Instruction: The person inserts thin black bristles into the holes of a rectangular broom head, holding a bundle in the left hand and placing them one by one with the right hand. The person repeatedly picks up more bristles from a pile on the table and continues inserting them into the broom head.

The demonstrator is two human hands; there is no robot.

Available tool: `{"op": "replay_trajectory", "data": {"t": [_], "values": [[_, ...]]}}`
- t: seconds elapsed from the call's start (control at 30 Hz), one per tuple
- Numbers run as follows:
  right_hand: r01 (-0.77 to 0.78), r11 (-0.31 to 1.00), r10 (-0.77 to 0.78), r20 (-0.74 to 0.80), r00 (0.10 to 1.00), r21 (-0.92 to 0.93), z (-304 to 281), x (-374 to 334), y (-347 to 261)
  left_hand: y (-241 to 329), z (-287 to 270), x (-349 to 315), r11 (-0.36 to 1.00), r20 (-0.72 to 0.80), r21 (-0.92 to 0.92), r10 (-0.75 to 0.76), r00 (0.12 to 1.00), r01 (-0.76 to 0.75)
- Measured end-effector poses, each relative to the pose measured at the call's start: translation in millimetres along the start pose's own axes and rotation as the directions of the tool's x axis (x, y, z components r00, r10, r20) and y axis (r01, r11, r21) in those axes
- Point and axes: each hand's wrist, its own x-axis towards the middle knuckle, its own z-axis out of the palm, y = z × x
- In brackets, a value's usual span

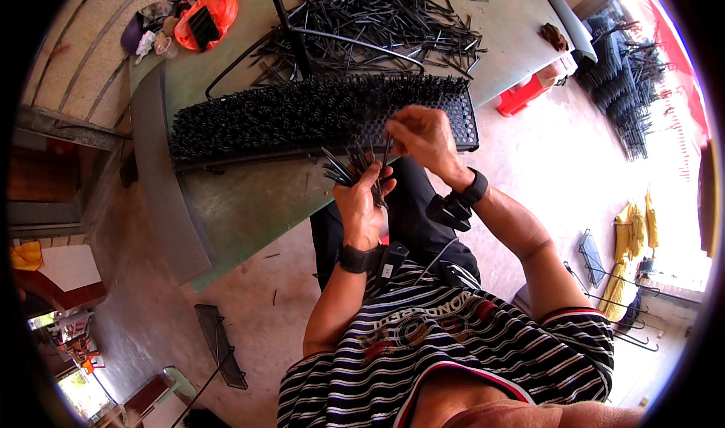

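My left hand (361,207) is closed round a bunch of thin black strips (341,170), whose ends fan out above the fingers. Just right of it, my right hand (425,143) pinches one slim dark strip (387,150) between thumb and fingers, near the front edge of a long black perforated panel (455,118). Dense black bristle-like tufts (257,122) stand up over most of that panel. At its right end, bare rows of holes show, partly covered by my right hand.
A large heap of loose black strips (370,28) lies on the green table (249,228) behind the panel. A black metal frame (297,47) rises from behind it. A red plastic bag (219,9) sits far left, a red stool (521,96) right. Dark racks (615,73) are stacked beyond.
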Motion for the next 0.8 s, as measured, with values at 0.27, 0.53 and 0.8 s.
{"op": "replay_trajectory", "data": {"t": [0.27, 0.53, 0.8], "values": [[0.408, 0.844, -0.48, -0.151, 0.864, -0.348, -2, 15, 0, -3, -7, 3, 0.999, 0.016, 0.035, -0.007, 1.0, 0.007], [0.505, 0.622, -0.573, 0.092, 0.815, -0.598, -5, 25, 14, 6, -3, -3, 0.999, -0.022, 0.046, -0.022, 1.0, 0.023], [0.311, 0.76, -0.256, 0.177, 0.95, -0.571, -3, 4, 3, 6, -2, -3, 0.998, -0.009, 0.061, 0.001, 1.0, 0.0]]}}
